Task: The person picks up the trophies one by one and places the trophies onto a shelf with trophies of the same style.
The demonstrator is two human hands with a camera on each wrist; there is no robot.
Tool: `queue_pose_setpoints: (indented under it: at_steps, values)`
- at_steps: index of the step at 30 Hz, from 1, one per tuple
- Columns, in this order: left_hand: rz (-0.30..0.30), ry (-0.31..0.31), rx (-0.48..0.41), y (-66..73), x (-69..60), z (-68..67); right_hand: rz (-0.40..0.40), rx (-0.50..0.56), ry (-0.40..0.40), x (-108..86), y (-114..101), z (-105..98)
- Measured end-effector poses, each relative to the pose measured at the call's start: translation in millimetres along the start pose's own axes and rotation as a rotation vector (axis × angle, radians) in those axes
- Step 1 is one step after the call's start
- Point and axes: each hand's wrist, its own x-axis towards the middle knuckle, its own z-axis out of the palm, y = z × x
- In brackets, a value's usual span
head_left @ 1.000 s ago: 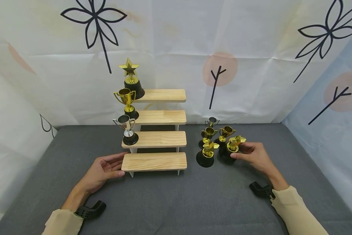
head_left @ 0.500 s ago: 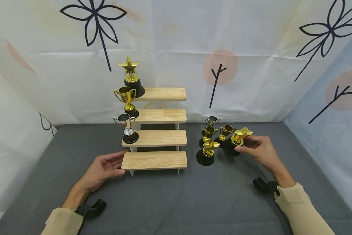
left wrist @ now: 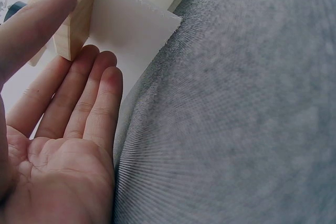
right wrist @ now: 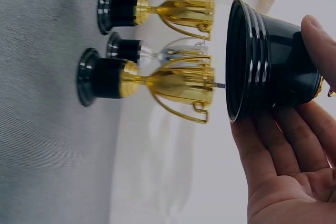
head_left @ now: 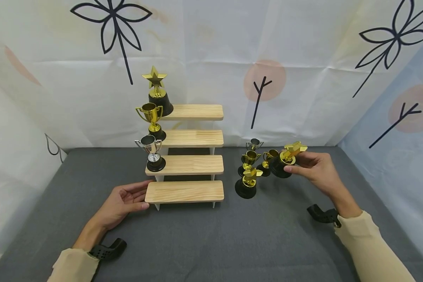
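My right hand (head_left: 315,168) holds a gold star trophy (head_left: 288,159) by its black base, raised off the table. In the right wrist view the base (right wrist: 278,59) lies between thumb and fingers. Below and left of it stand another star trophy (head_left: 247,184), two gold cup trophies (head_left: 249,159) (head_left: 266,163) and a silver cup trophy (head_left: 255,144). My left hand (head_left: 124,201) rests against the left end of the wooden stepped shelf's lowest step (head_left: 184,192). In the left wrist view its fingers (left wrist: 102,103) are fairly straight, the tips touching the shelf's end.
On the shelf's left side, a gold star trophy (head_left: 156,92), a gold cup (head_left: 153,119) and a silver cup (head_left: 154,152) stand on the upper three steps. Grey cloth (head_left: 232,243) covers the table. A patterned white curtain (head_left: 204,47) hangs behind.
My right hand has lifted the star trophy from beside the other trophies, moving it up and slightly right. My left hand has stayed at the shelf's end.
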Motion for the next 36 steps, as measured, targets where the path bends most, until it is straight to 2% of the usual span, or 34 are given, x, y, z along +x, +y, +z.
queue_pose_setpoints:
  at_steps: [9,20,36]
  values:
    - [0.005,-0.012,0.009,0.6,0.3,-0.3,0.016,-0.031,0.033,14.2,-20.5,-6.2]
    - [-0.007,0.001,0.014,2.2,0.1,0.8,0.000,-0.073,0.014,34.8,-44.8,-13.6]
    - [0.001,-0.010,-0.015,2.1,-0.4,0.4,-0.033,-0.014,0.015,67.1,-67.7,-14.5]
